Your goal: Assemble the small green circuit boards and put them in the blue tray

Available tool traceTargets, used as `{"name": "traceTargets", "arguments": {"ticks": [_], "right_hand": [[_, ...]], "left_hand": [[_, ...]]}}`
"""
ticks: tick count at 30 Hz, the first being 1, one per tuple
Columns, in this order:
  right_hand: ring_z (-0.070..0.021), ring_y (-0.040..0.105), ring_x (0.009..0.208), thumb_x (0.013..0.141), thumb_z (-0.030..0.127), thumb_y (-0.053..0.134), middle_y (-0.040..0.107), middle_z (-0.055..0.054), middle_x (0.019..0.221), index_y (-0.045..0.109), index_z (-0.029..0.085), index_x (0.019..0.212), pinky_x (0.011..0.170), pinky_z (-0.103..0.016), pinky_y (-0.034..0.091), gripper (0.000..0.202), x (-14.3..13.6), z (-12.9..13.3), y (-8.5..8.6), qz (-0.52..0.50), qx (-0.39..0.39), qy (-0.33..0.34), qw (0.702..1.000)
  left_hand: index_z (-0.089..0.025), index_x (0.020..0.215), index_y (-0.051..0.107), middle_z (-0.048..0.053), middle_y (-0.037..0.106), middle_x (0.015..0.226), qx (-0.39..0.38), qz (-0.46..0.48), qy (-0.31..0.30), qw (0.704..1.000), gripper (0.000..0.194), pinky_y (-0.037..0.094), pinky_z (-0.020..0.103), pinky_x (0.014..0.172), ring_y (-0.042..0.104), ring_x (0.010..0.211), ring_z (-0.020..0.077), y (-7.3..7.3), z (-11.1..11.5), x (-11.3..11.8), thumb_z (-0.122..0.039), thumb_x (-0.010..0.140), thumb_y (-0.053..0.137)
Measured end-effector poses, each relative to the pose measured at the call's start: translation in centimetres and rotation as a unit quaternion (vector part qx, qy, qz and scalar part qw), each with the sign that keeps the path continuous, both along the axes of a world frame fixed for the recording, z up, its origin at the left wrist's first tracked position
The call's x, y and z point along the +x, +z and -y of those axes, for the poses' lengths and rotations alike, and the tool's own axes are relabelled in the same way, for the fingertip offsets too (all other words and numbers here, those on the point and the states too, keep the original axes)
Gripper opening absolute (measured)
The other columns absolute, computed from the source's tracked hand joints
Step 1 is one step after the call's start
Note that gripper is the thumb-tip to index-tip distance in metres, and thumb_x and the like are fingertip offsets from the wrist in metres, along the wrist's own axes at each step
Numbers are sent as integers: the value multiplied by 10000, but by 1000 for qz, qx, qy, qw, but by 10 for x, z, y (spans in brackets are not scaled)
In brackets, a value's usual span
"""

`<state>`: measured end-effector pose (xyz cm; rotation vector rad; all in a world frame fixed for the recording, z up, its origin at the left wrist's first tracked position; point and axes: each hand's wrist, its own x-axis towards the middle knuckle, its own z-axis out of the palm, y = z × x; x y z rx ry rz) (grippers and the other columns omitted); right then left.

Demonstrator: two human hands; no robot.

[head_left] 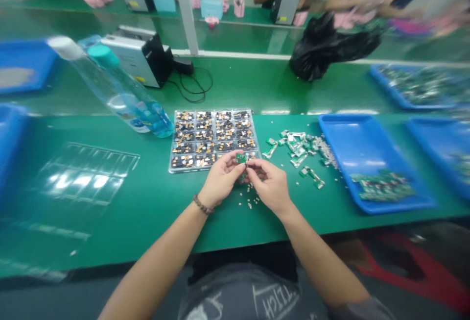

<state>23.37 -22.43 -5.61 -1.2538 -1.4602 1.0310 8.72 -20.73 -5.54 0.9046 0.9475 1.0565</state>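
Note:
My left hand [221,179] pinches a small green circuit board [241,158] between thumb and fingers, just in front of a clear compartment tray [171,169] filled with small black, white and orange parts. Close against it, my right hand [270,181] has its thumb and forefinger pressed together at the board's lower edge. Whatever lies between those right fingertips is too small to make out. Tiny pale bits [250,201] are scattered on the green table below the hands. To the right lies a loose pile of green and silver circuit boards [297,146].
A blue tray [352,163] with stacked boards stands right of the pile, with more blue trays beyond. Empty clear trays [121,173] lie at left. Two bottles [128,99], a grey-and-black device [141,58] with a cable and a black plastic bag [312,50] are behind. Several people work across the table.

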Motion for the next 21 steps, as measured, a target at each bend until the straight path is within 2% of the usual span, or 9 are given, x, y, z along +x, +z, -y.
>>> {"name": "traceTargets", "arguments": {"ticks": [4, 10, 21], "right_hand": [[-166, 692, 715, 863, 282, 594, 691, -54, 928, 666, 207, 1003, 622, -283, 605, 175, 7, -2, -1, 50, 44, 0, 998], [-158, 681, 722, 867, 264, 580, 677, -44, 903, 670, 214, 975, 610, -267, 593, 149, 11, -1, 0, 90, 83, 14, 992], [-183, 678, 776, 877, 327, 574, 685, -59, 977, 679, 226, 974, 718, -327, 610, 175, 11, 1, 1, 81, 44, 16, 996]], "left_hand": [[-155, 1255, 535, 93, 647, 1078, 7, 5, -11, 1000, 483, 521, 233, 736, 615, 901, 155, -2, 0, 0, -267, 808, 680], [-142, 1234, 537, 92, 650, 1073, 3, 2, -6, 1000, 473, 503, 243, 772, 616, 905, 151, -2, 2, 2, -256, 799, 682], [-155, 1210, 542, 67, 646, 995, 2, -9, -1, 1000, 452, 511, 236, 729, 615, 855, 143, 1, 3, 3, -258, 794, 685]]}}
